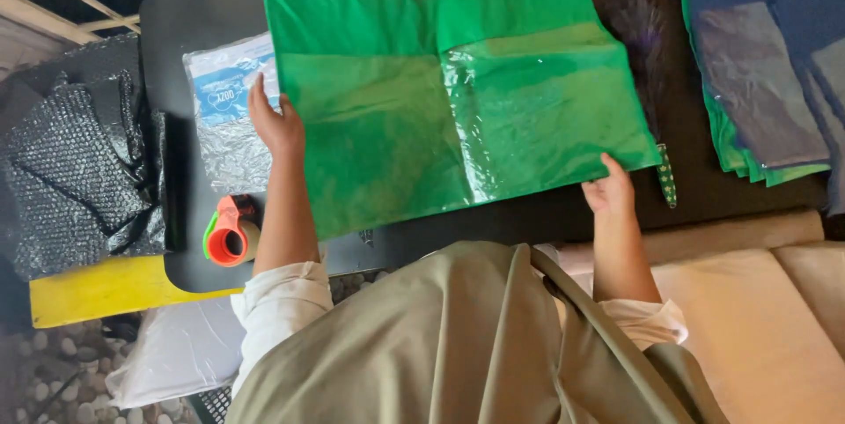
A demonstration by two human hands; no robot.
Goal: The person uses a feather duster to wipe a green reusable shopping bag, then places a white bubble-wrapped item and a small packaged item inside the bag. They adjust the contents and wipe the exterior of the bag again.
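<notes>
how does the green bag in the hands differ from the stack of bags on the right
The green bag lies alone, spread flat at the table's middle, held by the left hand and right hand; the stack sits untouched at the table's edge, cut off by the frame. The bag's clear window looks empty; the stack's top shows dark blue cloth. Both are green with clear plastic.

Soft, even daylight lit the scene — shadows stayed faint. Glare sat on the bag's (458,94) clear panel. Focus was sharp throughout.
</notes>
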